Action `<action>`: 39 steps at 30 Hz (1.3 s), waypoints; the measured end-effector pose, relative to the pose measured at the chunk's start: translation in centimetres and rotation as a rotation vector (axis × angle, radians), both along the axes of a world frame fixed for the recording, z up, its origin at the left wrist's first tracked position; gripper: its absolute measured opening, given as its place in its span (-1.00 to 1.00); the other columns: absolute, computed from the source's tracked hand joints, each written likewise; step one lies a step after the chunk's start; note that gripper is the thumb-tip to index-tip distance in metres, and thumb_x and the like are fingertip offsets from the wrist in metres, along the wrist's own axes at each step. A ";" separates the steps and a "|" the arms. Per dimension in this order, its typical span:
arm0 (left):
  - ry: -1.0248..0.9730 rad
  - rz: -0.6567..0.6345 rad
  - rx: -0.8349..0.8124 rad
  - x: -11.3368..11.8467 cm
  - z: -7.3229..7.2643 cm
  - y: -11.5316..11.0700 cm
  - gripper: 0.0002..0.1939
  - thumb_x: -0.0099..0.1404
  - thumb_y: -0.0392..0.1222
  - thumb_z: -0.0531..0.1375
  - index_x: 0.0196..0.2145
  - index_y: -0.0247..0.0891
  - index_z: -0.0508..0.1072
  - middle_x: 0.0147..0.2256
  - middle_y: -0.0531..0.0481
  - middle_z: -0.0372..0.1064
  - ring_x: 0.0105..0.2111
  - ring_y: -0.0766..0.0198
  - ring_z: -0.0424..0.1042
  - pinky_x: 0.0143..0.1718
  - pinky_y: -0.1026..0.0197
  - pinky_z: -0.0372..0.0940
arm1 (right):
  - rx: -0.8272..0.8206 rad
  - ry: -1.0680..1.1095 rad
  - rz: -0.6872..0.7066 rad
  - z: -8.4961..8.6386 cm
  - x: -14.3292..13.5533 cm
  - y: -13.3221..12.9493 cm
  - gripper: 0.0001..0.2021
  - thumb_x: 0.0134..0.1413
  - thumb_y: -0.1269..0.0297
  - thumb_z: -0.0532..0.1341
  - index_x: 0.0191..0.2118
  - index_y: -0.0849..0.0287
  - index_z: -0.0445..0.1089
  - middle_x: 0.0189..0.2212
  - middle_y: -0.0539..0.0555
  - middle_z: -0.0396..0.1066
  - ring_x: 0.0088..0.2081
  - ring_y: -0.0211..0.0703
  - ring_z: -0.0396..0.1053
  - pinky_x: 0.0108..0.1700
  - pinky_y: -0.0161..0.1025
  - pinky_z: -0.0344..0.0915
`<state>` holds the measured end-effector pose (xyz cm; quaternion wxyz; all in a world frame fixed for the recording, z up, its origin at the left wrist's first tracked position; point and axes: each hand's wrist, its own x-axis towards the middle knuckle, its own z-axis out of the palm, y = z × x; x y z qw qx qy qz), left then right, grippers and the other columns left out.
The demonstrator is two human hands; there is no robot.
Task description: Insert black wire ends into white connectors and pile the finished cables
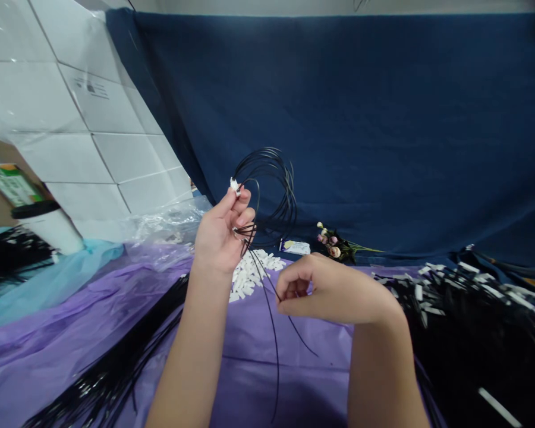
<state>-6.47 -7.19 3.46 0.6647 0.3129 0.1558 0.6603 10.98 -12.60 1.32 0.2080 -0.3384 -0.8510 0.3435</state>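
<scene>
My left hand is raised near the middle, its thumb and fingertips pinching a small white connector. Thin black wires run from the connector, arc round to the right in a wide loop and come back to the left fingers, where their ends gather. Two loose wire ends hang below that hand. One of them passes by the fingertips of my right hand, which is curled closed on it, lower and to the right. Beneath the left hand, a pile of small white pieces lies on the purple cloth.
Bundles of black wires lie at the left and, with white ends, at the right. Artificial flowers and a small packet sit by the blue curtain. A white cup and white boxes stand left.
</scene>
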 end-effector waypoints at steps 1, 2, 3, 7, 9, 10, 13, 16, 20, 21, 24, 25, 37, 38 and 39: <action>0.004 0.000 0.001 -0.1 0.0 0.1 -0.87 0.35 -0.31 0.07 -0.37 -0.30 0.36 -0.45 0.05 0.29 -0.71 0.55 0.07 -0.79 0.42 -0.06 | -0.008 -0.004 -0.053 0.1 0.1 -0.1 -0.91 -0.05 0.46 0.22 -0.50 0.18 0.41 -0.59 -0.08 0.36 -0.51 -0.34 0.28 -0.44 -0.37 0.17; 0.010 0.000 0.003 -0.2 -0.1 0.1 -0.87 0.35 -0.30 0.08 -0.37 -0.29 0.36 -0.45 0.06 0.28 -0.71 0.55 0.07 -0.79 0.42 -0.06 | -0.026 -0.005 -0.115 0.1 0.4 -0.2 -0.91 -0.01 0.44 0.20 -0.48 0.17 0.40 -0.60 -0.08 0.36 -0.53 -0.33 0.29 -0.46 -0.37 0.16; 0.016 0.003 0.003 -0.4 -0.1 0.2 -0.88 0.35 -0.29 0.08 -0.37 -0.29 0.35 -0.46 0.06 0.28 -0.71 0.55 0.06 -0.79 0.43 -0.05 | -0.047 0.000 -0.184 0.1 0.6 -0.2 -0.91 0.03 0.41 0.17 -0.45 0.16 0.39 -0.60 -0.07 0.38 -0.54 -0.32 0.30 -0.47 -0.36 0.17; 0.045 0.075 -0.004 -0.7 -0.3 0.4 -0.94 0.30 -0.29 0.14 -0.35 -0.29 0.35 -0.45 0.08 0.29 -0.71 0.54 0.07 -0.80 0.42 -0.06 | 0.010 0.126 -0.490 -0.4 1.9 0.3 -0.87 0.14 0.28 0.14 -0.35 0.13 0.41 -0.49 0.00 0.48 -0.50 -0.26 0.36 -0.48 -0.33 0.19; 0.060 0.129 -0.013 -0.6 -0.4 0.4 -0.97 0.28 -0.30 0.16 -0.34 -0.28 0.35 -0.46 0.09 0.29 -0.71 0.53 0.07 -0.80 0.41 -0.07 | 0.108 0.253 -0.632 -0.7 2.2 0.9 -0.82 0.15 0.20 0.16 -0.31 0.14 0.47 -0.43 0.05 0.49 -0.44 -0.22 0.38 -0.46 -0.31 0.22; 0.066 0.153 -0.020 -0.4 -0.5 0.4 -0.97 0.27 -0.31 0.17 -0.35 -0.28 0.35 -0.46 0.09 0.29 -0.71 0.53 0.08 -0.79 0.41 -0.07 | 0.143 0.336 -0.692 -0.9 2.1 1.3 -0.80 0.14 0.16 0.18 -0.28 0.14 0.49 -0.40 0.07 0.50 -0.41 -0.19 0.39 -0.44 -0.29 0.25; 0.054 0.226 -0.054 0.1 -0.7 0.5 -0.95 0.27 -0.31 0.16 -0.37 -0.28 0.34 -0.49 0.10 0.28 -0.70 0.52 0.07 -0.78 0.41 -0.07 | 0.234 0.663 -0.826 -1.1 1.0 2.3 -0.75 0.11 0.12 0.22 -0.19 0.16 0.50 -0.32 0.11 0.52 -0.30 -0.12 0.47 -0.29 -0.20 0.39; -0.009 0.304 -0.102 0.6 -0.9 0.6 -0.90 0.28 -0.33 0.14 -0.41 -0.28 0.32 -0.52 0.11 0.26 -0.70 0.51 0.05 -0.76 0.40 -0.08 | 0.391 1.019 -0.874 -0.9 -0.9 2.9 -0.76 0.14 0.17 0.19 -0.13 0.16 0.43 -0.14 0.16 0.50 -0.09 -0.08 0.47 -0.05 -0.12 0.42; -0.082 0.376 -0.149 0.8 -0.9 0.6 -0.85 0.32 -0.33 0.08 -0.44 -0.29 0.29 -0.53 0.11 0.23 -0.69 0.50 0.05 -0.73 0.38 -0.07 | 0.448 1.277 -0.869 -0.4 -2.6 2.6 -0.77 0.23 0.22 0.07 -0.02 0.09 0.23 -0.03 0.16 0.42 0.06 -0.11 0.41 0.06 -0.09 0.38; -0.084 0.386 -0.154 0.9 -0.9 0.6 -0.84 0.32 -0.32 0.08 -0.44 -0.29 0.28 -0.53 0.12 0.22 -0.68 0.50 0.05 -0.72 0.38 -0.07 | 0.448 1.299 -0.858 -0.3 -2.7 2.5 -0.76 0.25 0.23 0.05 0.02 0.07 0.16 -0.04 0.15 0.42 0.03 -0.13 0.42 0.04 -0.09 0.38; -0.050 0.430 -0.158 1.3 -1.0 0.4 -0.88 0.30 -0.30 0.10 -0.43 -0.27 0.27 -0.50 0.13 0.21 -0.67 0.51 0.07 -0.69 0.37 -0.05 | 0.440 1.281 -0.758 -0.1 -2.3 2.1 -0.72 0.23 0.26 0.05 0.04 -0.01 0.09 -0.14 0.08 0.46 -0.22 -0.20 0.50 -0.08 -0.12 0.43; -0.024 0.461 -0.147 1.5 -1.1 0.4 -0.90 0.27 -0.28 0.13 -0.41 -0.26 0.28 -0.48 0.14 0.22 -0.67 0.51 0.08 -0.68 0.38 -0.04 | 0.425 1.276 -0.682 -0.1 -2.1 2.0 -0.74 0.20 0.27 0.07 0.01 -0.02 0.14 -0.20 0.04 0.47 -0.33 -0.23 0.48 -0.15 -0.14 0.44; 0.370 0.352 0.104 3.1 -1.7 -0.3 -0.88 0.17 -0.15 0.26 -0.35 -0.24 0.46 -0.33 0.07 0.31 -0.64 0.57 0.12 -0.71 0.41 -0.10 | 0.189 1.239 -0.460 -0.8 -1.5 3.1 -0.87 -0.03 0.31 0.37 -0.50 0.17 0.44 -0.70 -0.16 0.05 -0.62 -0.40 0.14 -0.53 -0.36 0.18; 0.360 0.317 0.108 3.0 -1.6 -0.4 -0.88 0.16 -0.17 0.26 -0.34 -0.24 0.46 -0.33 0.07 0.31 -0.65 0.57 0.12 -0.71 0.41 -0.11 | 0.228 1.227 -0.515 -0.9 -1.5 3.3 -0.86 -0.03 0.31 0.37 -0.49 0.18 0.44 -0.71 -0.17 0.03 -0.62 -0.40 0.15 -0.53 -0.36 0.19; 0.350 0.292 0.111 2.9 -1.5 -0.5 -0.88 0.15 -0.19 0.27 -0.33 -0.25 0.47 -0.33 0.06 0.32 -0.65 0.57 0.12 -0.72 0.41 -0.12 | 0.266 1.219 -0.566 -1.0 -1.5 3.4 -0.86 -0.03 0.30 0.37 -0.48 0.18 0.43 -0.71 -0.18 -0.01 -0.64 -0.40 0.16 -0.53 -0.36 0.20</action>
